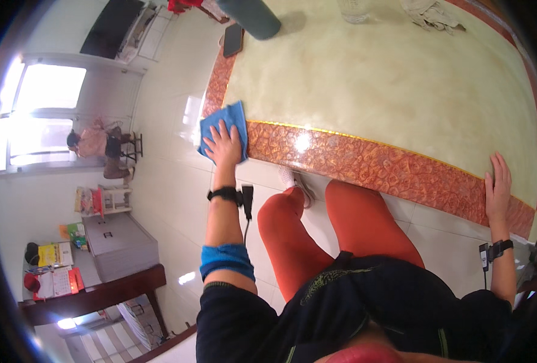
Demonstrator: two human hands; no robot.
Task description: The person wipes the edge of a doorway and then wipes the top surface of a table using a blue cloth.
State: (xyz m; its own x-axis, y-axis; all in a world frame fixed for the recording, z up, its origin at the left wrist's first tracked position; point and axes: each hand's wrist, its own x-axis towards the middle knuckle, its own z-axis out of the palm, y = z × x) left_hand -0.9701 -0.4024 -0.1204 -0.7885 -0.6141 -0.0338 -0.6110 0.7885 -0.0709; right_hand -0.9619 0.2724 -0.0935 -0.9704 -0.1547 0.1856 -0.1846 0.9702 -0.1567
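My left hand (225, 145) lies flat, fingers spread, on a blue cloth (238, 119) at the near left corner of the table. The cloth covers that corner and reaches over its edge. My right hand (498, 188) rests palm down near the table's right end, across its red patterned border, with nothing in it. The tabletop (377, 81) has a pale, marbled middle and a thin gold line inside the border. Both wrists wear black straps with a small device.
At the table's far side are a dark green bottle (255, 18), a phone (233, 40), a clear glass (355, 11) and a crumpled beige cloth (432, 16). A person (96, 141) sits by the windows at left. A grey cabinet (121, 245) stands lower left.
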